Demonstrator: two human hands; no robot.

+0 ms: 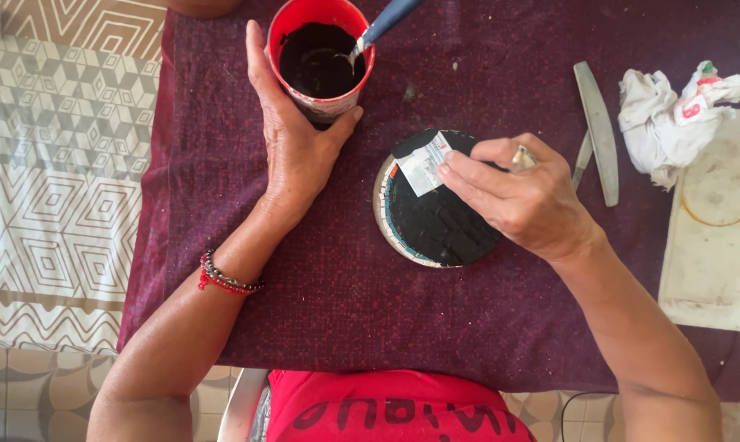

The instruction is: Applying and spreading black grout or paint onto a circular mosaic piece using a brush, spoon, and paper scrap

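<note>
A red cup [321, 51] full of black paste stands at the far edge of the maroon cloth, with a blue-handled tool [384, 23] resting in it. My left hand [292, 143] wraps around the cup's near side. A round disc [435, 214] smeared with black paste, its tiled rim showing on the left, lies in the middle. My right hand [521, 195] pinches a small white card scrap [423, 166] and presses it flat on the disc's upper part.
Maroon cloth [337, 303] covers the table. Two flat metal blades [597, 131] lie right of the disc. A crumpled white rag [673, 119] sits on a stained white board [714, 245] at the right. A patterned floor [59, 188] is at left.
</note>
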